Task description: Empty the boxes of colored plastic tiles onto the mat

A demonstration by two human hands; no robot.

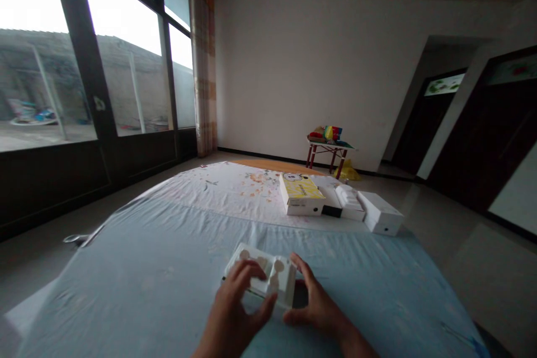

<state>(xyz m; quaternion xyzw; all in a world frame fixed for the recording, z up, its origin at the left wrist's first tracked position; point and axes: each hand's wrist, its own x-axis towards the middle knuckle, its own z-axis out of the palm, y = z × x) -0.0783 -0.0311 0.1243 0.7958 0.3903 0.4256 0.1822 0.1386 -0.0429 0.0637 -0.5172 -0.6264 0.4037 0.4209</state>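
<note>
A white moulded tray (287, 279) with rounded hollows lies on the blue part of the bed-like cloth surface in front of me. My left hand (237, 305) reaches over its near left side, fingers bent and spread from the thumb, partly covering the hollows. At the tray's right end is my right hand (316, 305), its index finger by the far corner and its thumb by the near corner, gripping across that end. Something dark (300, 294) shows between the right thumb and fingers; I cannot make out what it is.
Beyond the tray stand a yellow and white box (302, 196), a white tray-like piece (348, 197) on a low box, and a white box (381, 213). A small table (331, 145) with colourful bags stands by the wall. Windows (126, 67) line the left.
</note>
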